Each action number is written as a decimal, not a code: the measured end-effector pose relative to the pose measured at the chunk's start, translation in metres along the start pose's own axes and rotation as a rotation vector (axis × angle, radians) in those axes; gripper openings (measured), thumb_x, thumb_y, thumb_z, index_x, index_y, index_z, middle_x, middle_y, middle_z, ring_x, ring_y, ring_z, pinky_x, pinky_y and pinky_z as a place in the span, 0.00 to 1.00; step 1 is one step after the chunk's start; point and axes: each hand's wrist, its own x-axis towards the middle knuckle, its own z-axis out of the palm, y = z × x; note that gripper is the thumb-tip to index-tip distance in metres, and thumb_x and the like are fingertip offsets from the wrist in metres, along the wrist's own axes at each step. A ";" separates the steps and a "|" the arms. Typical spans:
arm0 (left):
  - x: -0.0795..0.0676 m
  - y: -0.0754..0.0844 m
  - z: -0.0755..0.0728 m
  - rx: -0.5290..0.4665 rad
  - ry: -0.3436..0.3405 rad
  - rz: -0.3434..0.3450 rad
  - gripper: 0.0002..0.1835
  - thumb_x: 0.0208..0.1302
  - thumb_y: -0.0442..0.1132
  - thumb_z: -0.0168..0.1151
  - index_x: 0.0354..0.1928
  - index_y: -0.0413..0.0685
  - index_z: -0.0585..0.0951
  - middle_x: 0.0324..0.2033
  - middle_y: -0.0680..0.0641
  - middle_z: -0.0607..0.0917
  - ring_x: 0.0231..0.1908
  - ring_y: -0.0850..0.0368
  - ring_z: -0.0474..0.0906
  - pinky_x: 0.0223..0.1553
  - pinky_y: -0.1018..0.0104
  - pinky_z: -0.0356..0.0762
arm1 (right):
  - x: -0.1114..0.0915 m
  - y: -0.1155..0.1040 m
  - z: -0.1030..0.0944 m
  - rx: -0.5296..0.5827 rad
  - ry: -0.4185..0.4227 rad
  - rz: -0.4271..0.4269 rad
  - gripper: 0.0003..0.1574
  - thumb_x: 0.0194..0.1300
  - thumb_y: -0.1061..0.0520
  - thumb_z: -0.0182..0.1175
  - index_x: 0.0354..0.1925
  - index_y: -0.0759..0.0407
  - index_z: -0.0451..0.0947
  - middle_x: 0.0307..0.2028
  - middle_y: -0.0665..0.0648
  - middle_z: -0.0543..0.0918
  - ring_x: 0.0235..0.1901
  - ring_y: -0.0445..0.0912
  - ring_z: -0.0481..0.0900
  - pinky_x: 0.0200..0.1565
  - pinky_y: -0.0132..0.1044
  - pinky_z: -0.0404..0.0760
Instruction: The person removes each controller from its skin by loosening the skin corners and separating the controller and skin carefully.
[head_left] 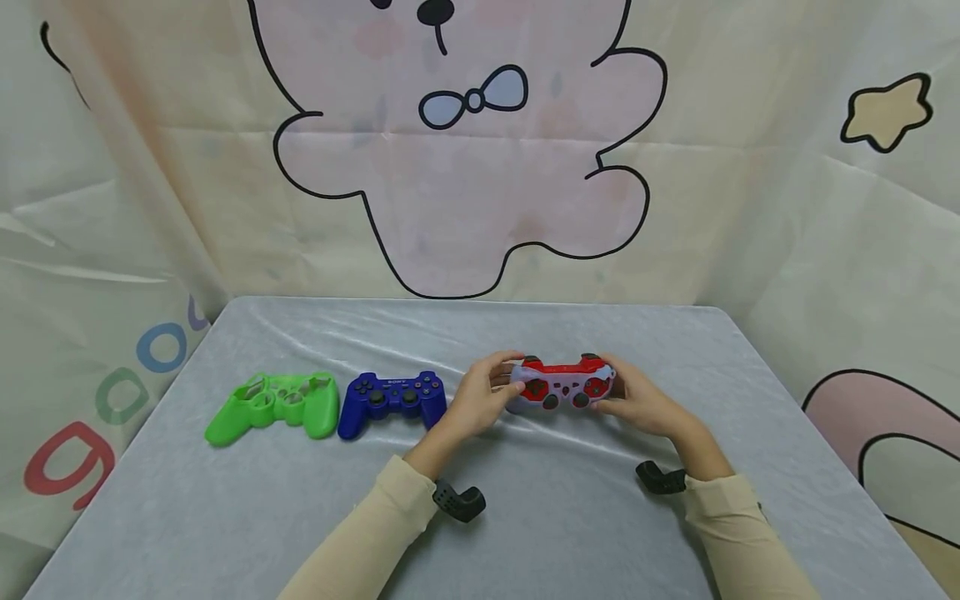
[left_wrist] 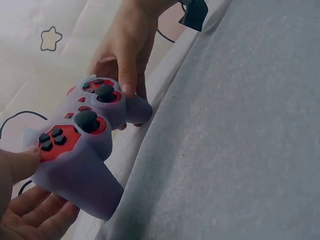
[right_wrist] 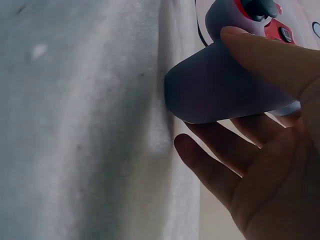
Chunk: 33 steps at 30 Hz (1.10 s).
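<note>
A red game controller (head_left: 556, 369) sits inside a greyish-purple soft cover (left_wrist: 75, 170), right of the table's middle. Its black sticks and buttons show through the cover's openings, and red shows along its top edge. My left hand (head_left: 480, 393) grips the left end, with the thumb on the face beside the direction buttons and fingers beneath. At the other end my right hand (head_left: 643, 400) holds the right grip, its thumb on the front. In the right wrist view the fingers (right_wrist: 240, 140) curve under that grip. The controller's underside is hidden.
Left of my left hand lies a blue controller (head_left: 394, 400) marked SONY. Beside it is a green soft controller cover (head_left: 277, 404) with open holes. A grey cloth (head_left: 555, 517) covers the table, and printed curtains (head_left: 465, 200) hang behind and at the sides.
</note>
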 end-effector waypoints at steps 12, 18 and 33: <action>-0.004 -0.003 -0.004 0.136 -0.097 0.088 0.25 0.65 0.25 0.64 0.62 0.50 0.72 0.64 0.40 0.77 0.58 0.42 0.82 0.55 0.56 0.83 | -0.003 0.001 0.001 -0.010 -0.021 0.053 0.41 0.67 0.60 0.66 0.71 0.62 0.59 0.58 0.64 0.79 0.51 0.34 0.79 0.54 0.28 0.78; -0.005 -0.003 -0.003 0.214 -0.112 0.119 0.20 0.66 0.27 0.65 0.56 0.48 0.72 0.62 0.40 0.79 0.56 0.43 0.82 0.53 0.56 0.84 | -0.004 -0.002 0.002 -0.025 -0.031 0.083 0.42 0.67 0.59 0.66 0.72 0.60 0.58 0.59 0.64 0.80 0.53 0.34 0.79 0.56 0.30 0.78; -0.003 0.001 -0.001 0.338 -0.034 0.126 0.29 0.63 0.33 0.70 0.65 0.52 0.71 0.62 0.46 0.79 0.53 0.50 0.83 0.48 0.61 0.85 | -0.003 -0.002 -0.002 0.025 -0.024 0.069 0.41 0.67 0.62 0.66 0.71 0.66 0.58 0.53 0.67 0.83 0.48 0.41 0.83 0.51 0.31 0.80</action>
